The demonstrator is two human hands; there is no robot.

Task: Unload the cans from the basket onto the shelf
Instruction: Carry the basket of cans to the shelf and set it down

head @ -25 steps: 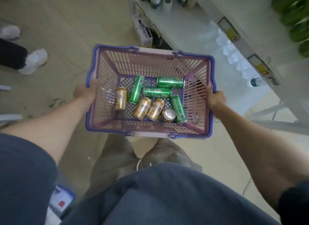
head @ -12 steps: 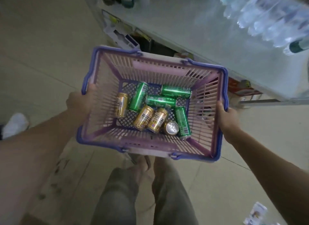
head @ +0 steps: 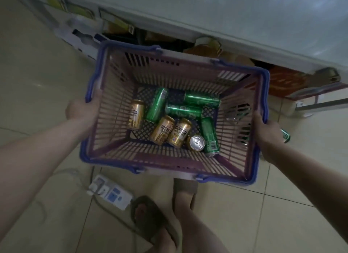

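Note:
I hold a pink slatted basket (head: pixel 114 109) with a blue rim in front of me, above the tiled floor. My left hand (head: pixel 82 109) grips its left rim and my right hand (head: pixel 267 132) grips its right rim. Several cans lie on the basket floor: green cans (head: pixel 156 105) toward the back and right, gold cans (head: pixel 163 130) at the left and middle. One can (head: pixel 196 142) points its silver top up at me. The white shelf (head: pixel 216 13) runs across the top of the view, just beyond the basket.
A white power strip (head: pixel 111 193) with a cable lies on the floor below the basket, beside my sandalled feet (head: pixel 150 219). Boxes and packages (head: pixel 284 81) sit under the shelf. A green can (head: pixel 285 136) lies on the floor by my right hand.
The view has tilted down and turned toward the shelf, which now spans the top. The basket stays in both hands; the cans have not shifted. My feet and the power strip came into view.

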